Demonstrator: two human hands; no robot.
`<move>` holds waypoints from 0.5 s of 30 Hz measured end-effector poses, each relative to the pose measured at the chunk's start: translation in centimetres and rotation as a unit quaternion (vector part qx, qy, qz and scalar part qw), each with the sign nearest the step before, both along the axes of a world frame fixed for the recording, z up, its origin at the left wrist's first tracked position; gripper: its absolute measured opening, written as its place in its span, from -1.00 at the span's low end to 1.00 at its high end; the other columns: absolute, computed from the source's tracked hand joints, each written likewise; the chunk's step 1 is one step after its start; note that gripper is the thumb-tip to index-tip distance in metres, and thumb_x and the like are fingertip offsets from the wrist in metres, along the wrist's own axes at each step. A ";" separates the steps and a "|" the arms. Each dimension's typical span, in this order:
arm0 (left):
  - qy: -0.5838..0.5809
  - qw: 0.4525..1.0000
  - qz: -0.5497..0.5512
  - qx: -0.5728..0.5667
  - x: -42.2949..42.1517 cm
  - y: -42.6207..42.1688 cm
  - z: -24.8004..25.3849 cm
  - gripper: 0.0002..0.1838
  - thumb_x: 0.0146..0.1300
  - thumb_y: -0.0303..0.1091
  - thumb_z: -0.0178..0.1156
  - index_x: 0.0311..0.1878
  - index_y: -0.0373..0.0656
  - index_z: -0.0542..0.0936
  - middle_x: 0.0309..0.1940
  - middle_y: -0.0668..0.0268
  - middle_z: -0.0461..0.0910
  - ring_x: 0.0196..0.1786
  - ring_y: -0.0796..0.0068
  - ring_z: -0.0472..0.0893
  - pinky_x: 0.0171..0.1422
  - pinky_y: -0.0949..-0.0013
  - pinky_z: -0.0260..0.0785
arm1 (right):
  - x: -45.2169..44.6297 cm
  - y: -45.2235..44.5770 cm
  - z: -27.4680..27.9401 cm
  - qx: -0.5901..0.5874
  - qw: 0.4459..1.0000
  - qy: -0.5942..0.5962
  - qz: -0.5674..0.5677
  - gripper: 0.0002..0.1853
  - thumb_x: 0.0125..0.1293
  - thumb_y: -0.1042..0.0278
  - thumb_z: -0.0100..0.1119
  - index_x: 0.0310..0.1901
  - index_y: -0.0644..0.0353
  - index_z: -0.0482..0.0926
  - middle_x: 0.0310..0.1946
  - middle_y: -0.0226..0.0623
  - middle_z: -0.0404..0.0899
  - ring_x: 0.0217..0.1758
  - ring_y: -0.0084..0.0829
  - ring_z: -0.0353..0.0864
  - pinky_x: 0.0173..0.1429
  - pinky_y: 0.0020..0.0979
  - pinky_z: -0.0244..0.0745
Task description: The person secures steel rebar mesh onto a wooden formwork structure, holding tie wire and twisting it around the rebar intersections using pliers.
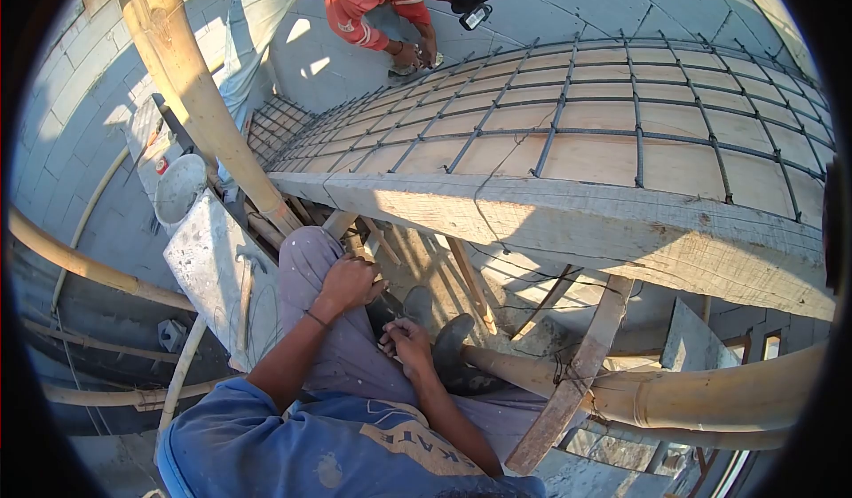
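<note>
My left hand [351,285] rests over my raised knee [306,249] in grey, speckled trousers, its fingers curled inward. Just below it is my right hand [408,345], in front of my lap, with thumb and fingers pinched together. Whatever either hand holds is too small or hidden to make out. A dark boot [454,351] shows beside my right hand. Beyond my hands runs a thick wooden formwork beam [532,223], and a thin bent wire [479,198] hangs over its edge. Neither hand touches the beam.
A grid of steel rebar [564,98] lies over wooden boards behind the beam. At the top, a co-worker in a red top [355,1] bends over the grid's far edge. Bamboo poles [182,72] cross at left and right. A hammer [245,298] lies on a board near a bucket [180,187].
</note>
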State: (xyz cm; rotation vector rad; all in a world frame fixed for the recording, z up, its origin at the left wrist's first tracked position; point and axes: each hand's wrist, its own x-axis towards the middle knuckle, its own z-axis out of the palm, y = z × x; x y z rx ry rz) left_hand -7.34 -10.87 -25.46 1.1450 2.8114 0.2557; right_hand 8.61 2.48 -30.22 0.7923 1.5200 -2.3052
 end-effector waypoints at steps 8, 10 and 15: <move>0.006 1.000 0.002 0.019 0.2 0.2 0.3 -0.58 0.31 0.04 0.20 -0.23 -0.19 0.71 -0.44 0.05 0.70 -0.22 0.12 0.72 0.20 0.14 0.44 | 0.0 0.0 -0.3 -0.002 1.000 0.003 -0.004 -0.87 0.47 0.44 0.12 -0.16 0.32 0.61 -0.49 -0.29 0.62 -0.56 -0.54 0.54 -0.49 -0.50 0.40; -0.001 1.000 0.004 0.014 0.2 0.1 0.4 -0.58 0.31 0.03 0.21 -0.22 -0.19 0.71 -0.43 0.05 0.71 -0.21 0.12 0.72 0.19 0.14 0.44 | 0.0 0.0 -0.3 -0.003 1.000 0.003 -0.003 -0.87 0.47 0.44 0.12 -0.16 0.32 0.61 -0.49 -0.29 0.62 -0.56 -0.54 0.54 -0.49 -0.50 0.40; -0.011 1.000 0.004 0.003 0.1 0.2 0.5 -0.60 0.31 0.01 0.21 -0.18 -0.19 0.71 -0.40 0.06 0.72 -0.19 0.12 0.72 0.18 0.13 0.45 | 0.0 0.0 -0.1 0.003 1.000 0.001 0.008 -0.87 0.49 0.42 0.11 -0.18 0.29 0.58 -0.49 -0.27 0.63 -0.54 -0.52 0.56 -0.47 -0.50 0.42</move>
